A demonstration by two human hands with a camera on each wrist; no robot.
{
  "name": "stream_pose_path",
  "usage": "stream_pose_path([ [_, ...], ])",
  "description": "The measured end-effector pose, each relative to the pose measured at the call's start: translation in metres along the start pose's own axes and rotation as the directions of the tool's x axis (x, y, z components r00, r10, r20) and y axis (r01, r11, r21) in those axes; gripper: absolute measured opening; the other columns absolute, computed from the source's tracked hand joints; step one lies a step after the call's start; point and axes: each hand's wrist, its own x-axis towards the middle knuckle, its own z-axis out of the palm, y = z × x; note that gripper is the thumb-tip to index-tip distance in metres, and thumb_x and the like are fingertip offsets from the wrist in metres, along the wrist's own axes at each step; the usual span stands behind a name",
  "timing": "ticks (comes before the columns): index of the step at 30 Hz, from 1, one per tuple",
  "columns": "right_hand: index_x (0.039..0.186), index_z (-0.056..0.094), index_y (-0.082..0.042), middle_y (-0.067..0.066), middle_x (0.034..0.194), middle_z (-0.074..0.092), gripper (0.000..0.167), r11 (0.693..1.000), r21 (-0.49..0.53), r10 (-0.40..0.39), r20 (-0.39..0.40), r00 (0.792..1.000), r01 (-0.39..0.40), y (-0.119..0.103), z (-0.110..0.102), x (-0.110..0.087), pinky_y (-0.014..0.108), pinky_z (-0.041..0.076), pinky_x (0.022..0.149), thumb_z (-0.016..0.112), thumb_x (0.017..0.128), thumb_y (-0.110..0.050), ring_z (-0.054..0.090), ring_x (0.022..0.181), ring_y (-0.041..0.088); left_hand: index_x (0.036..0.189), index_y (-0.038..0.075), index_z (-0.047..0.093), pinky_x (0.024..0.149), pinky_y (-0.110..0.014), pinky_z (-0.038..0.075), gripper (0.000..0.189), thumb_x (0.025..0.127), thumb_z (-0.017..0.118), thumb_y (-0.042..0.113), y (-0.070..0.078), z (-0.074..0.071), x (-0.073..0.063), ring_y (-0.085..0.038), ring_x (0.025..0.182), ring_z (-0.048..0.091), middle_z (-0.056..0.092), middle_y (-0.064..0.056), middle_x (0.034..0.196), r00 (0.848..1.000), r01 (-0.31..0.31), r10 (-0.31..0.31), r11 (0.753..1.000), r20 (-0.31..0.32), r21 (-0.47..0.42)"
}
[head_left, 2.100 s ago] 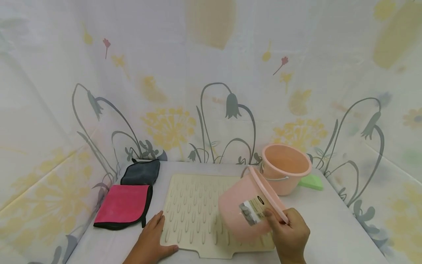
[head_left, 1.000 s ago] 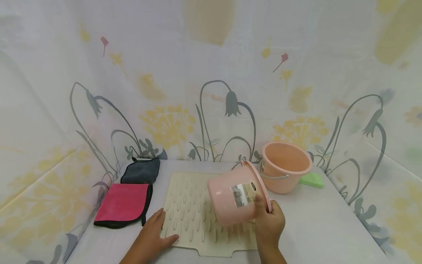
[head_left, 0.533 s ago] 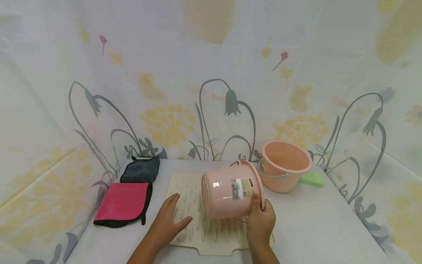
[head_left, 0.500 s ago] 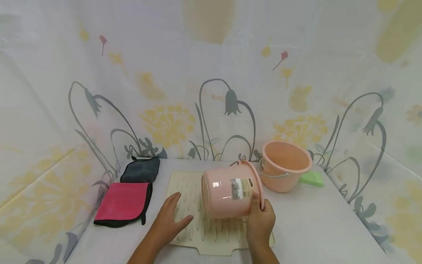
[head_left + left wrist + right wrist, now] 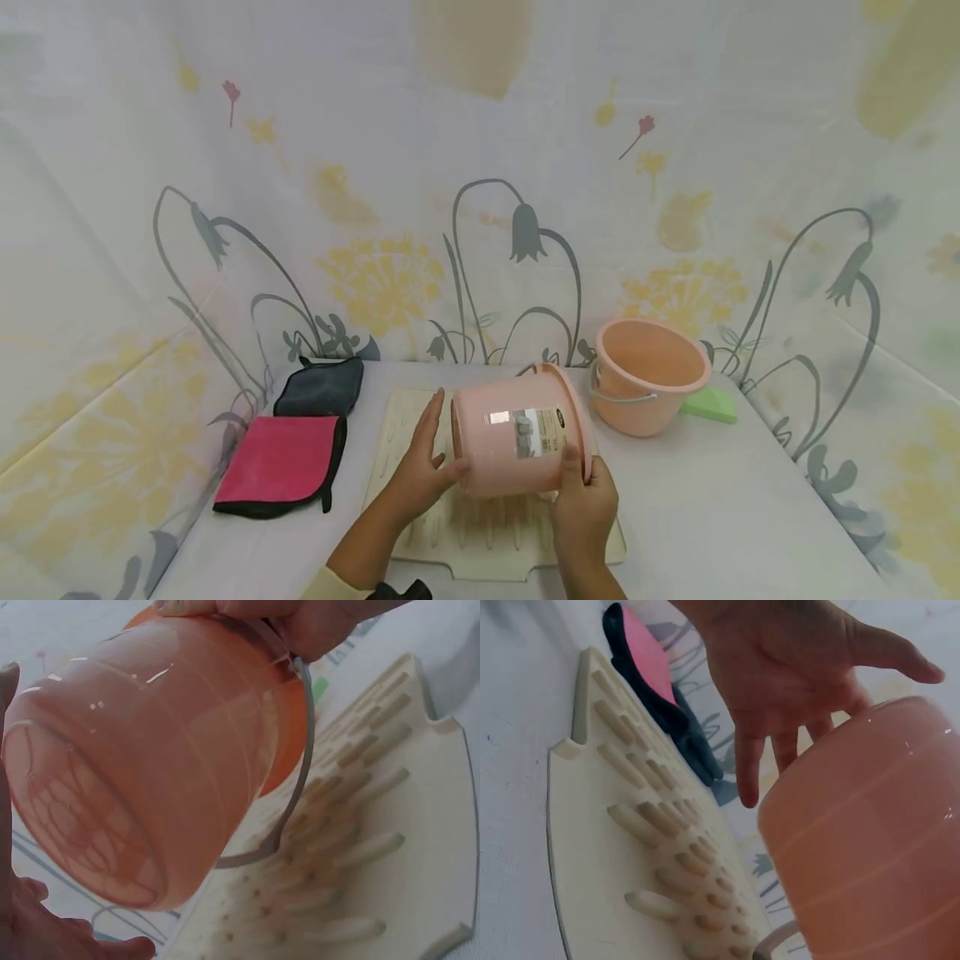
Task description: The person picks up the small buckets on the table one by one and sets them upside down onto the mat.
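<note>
A pink plastic bucket [image 5: 487, 442] with a printed label lies tipped on its side in the air, its base toward the left. My right hand [image 5: 585, 508] grips it by the rim, thumb on the outer wall near the label. At the base end my left hand [image 5: 420, 475] has its fingers spread, right at the bottom edge; in the right wrist view this left hand [image 5: 787, 682] shows its open palm. The bucket's wire handle [image 5: 304, 765] hangs down in the left wrist view. Below is a cream drying mat [image 5: 495, 558] with raised ridges.
A second, peach bucket [image 5: 645, 417] stands upright at the back right, beside a green sponge-like block [image 5: 711, 406]. On the left lie a pink cloth piece with black edging [image 5: 281, 458] and a dark one [image 5: 318, 387]. A flower-printed curtain [image 5: 480, 275] surrounds the white table.
The bucket has moved left and been turned from tilted to nearly sideways. My left hand has left the mat's edge and come up to the bucket's base. My right hand keeps its grip.
</note>
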Motion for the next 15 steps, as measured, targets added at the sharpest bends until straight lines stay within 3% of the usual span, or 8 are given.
stream_pose_path([
  [6, 0.077, 0.053, -0.005, 0.002, 0.066, 0.043, 0.054, 0.999, -0.024, -0.034, 0.001, 0.999, 0.034, 0.0022, 0.0005, -0.0035, 0.025, 0.033, 0.046, 0.063, 0.103, -0.051, 0.039, 0.057, 0.012, 0.167, 0.046, -0.001, 0.108, -0.07, 0.043, 0.119, 0.081, 0.079, 0.064, 0.0018, 0.0088, 0.009, -0.045, 0.161, 0.007, -0.005, -0.006, 0.176, 1.0, -0.003, 0.003, 0.997, 0.009, -0.076],
  [9, 0.075, 0.051, -0.005, 0.001, 0.065, 0.042, 0.054, 0.999, -0.024, -0.038, 0.001, 0.999, 0.038, 0.0013, 0.0006, -0.0052, 0.025, 0.033, 0.047, 0.063, 0.103, -0.05, 0.039, 0.057, 0.012, 0.168, 0.04, -0.002, 0.108, -0.072, 0.041, 0.122, 0.081, 0.08, 0.064, 0.0009, 0.0099, 0.0112, -0.044, 0.16, 0.008, -0.002, -0.009, 0.176, 1.0, -0.008, 0.008, 0.997, 0.0, -0.074],
  [13, 0.072, 0.05, -0.007, 0.0, 0.064, 0.041, 0.053, 0.998, -0.001, -0.059, 0.008, 0.998, 0.059, 0.002, 0.0015, -0.0077, 0.025, 0.031, 0.044, 0.064, 0.104, -0.046, 0.038, 0.054, 0.011, 0.169, 0.036, -0.004, 0.11, -0.072, 0.039, 0.126, 0.079, 0.081, 0.063, 0.0001, 0.0101, 0.011, -0.044, 0.158, 0.016, 0.007, -0.014, 0.174, 1.0, 0.002, -0.003, 0.996, -0.016, -0.087],
  [15, 0.074, 0.05, -0.006, 0.0, 0.063, 0.04, 0.051, 0.998, 0.002, -0.069, 0.018, 0.997, 0.069, 0.003, 0.0025, -0.0086, 0.025, 0.031, 0.044, 0.063, 0.105, -0.045, 0.038, 0.053, 0.01, 0.168, 0.041, -0.005, 0.109, -0.07, 0.041, 0.125, 0.08, 0.082, 0.06, -0.0002, 0.0106, 0.0102, -0.044, 0.156, 0.02, 0.007, -0.013, 0.173, 1.0, 0.009, -0.012, 0.994, -0.022, -0.11],
])
